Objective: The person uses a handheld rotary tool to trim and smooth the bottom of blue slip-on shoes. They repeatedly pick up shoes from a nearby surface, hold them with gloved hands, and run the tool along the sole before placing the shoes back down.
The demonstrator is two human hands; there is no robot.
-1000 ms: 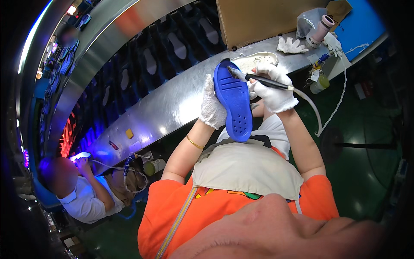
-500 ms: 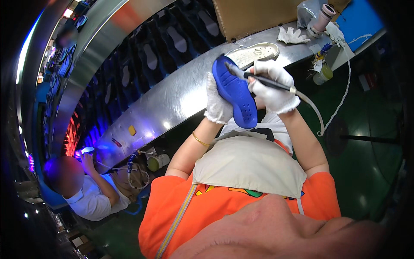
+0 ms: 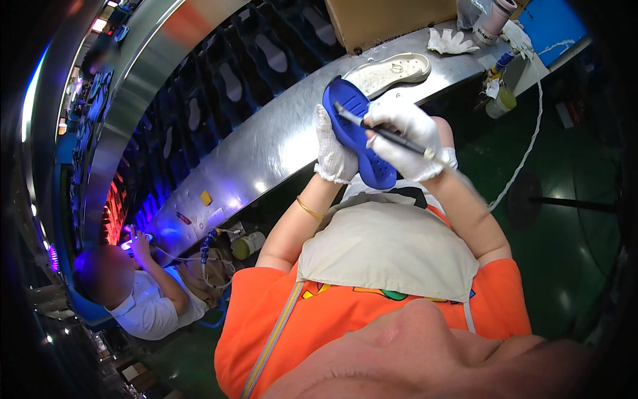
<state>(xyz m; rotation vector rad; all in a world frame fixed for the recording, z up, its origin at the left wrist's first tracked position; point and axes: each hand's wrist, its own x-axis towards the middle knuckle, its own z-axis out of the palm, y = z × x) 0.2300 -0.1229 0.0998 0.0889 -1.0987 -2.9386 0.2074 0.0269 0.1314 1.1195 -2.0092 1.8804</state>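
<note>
My left hand [image 3: 334, 154], in a white knitted glove, is wrapped round the left edge of a blue shoe sole [image 3: 353, 136] and holds it tilted above my lap. The sole has raised ribs inside and small holes at its near end. In my gloved right hand [image 3: 411, 133] is a black-handled brush [image 3: 397, 138] with a pale hose trailing from its back end. Its tip lies against the inner face of the sole, near the far end. A white shoe [image 3: 382, 74] rests on the metal ledge [image 3: 282, 143] just beyond the sole.
A white glove [image 3: 452, 42], a pink cup [image 3: 496, 21] and a cardboard box [image 3: 392, 23] stand at the back. Dark slots with pale soles [image 3: 271, 53] run beyond the ledge. At left a co-worker [image 3: 156, 302] sits. A white cord [image 3: 530, 149] hangs at right.
My right hand has moved slightly left and down with the brush, its tip shifting left across the sole. The sole is tilted a little differently. The co-worker's hand has moved slightly.
</note>
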